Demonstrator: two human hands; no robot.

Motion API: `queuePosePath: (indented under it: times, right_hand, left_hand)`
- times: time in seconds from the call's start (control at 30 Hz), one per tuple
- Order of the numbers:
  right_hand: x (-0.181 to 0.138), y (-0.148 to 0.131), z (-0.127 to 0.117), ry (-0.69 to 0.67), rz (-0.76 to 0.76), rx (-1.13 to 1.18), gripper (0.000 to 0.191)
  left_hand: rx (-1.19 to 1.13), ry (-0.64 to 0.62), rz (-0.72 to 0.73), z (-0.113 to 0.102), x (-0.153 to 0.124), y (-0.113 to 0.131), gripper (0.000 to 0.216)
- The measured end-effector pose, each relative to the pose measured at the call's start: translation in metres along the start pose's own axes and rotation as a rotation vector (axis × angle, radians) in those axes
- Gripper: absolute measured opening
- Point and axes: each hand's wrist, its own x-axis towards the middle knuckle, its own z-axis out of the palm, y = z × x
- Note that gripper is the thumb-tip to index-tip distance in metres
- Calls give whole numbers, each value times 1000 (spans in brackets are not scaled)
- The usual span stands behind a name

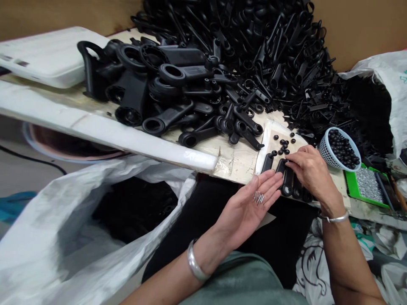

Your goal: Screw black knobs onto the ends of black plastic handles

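Observation:
My left hand [244, 207] is held palm up with its fingers stretched out. Several small metal pins [258, 198] lie loose on its palm and finger bases. My right hand [310, 171] pinches thumb and forefinger together at the top end of a black plastic handle piece [281, 167]; whatever is between the fingertips is hidden. More black handle pieces [288, 182] lie side by side along the table edge, partly behind both hands. Just beyond them, small black balls [282, 146] are scattered on a white-edged pad [266, 135].
A light blue basket [324, 148] full of black balls stands at the right, near a green tray [352, 184] of small metal pieces. Large black crank-shaped parts [184, 74] are heaped behind. An open white sack [41, 237] sits lower left, and a white plastic case [60, 55] lies upper left.

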Motion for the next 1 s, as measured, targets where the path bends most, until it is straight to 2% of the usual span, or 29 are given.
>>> queuePosePath:
  times: [0.37, 1.0]
  right_hand:
    - [2, 7, -1, -49, 137, 130, 16]
    - [-5, 1, 8, 19, 175, 141, 22]
  left_hand:
    - [-5, -4, -6, 1, 1, 1, 34]
    - [11, 18, -7, 3, 0, 2, 35]
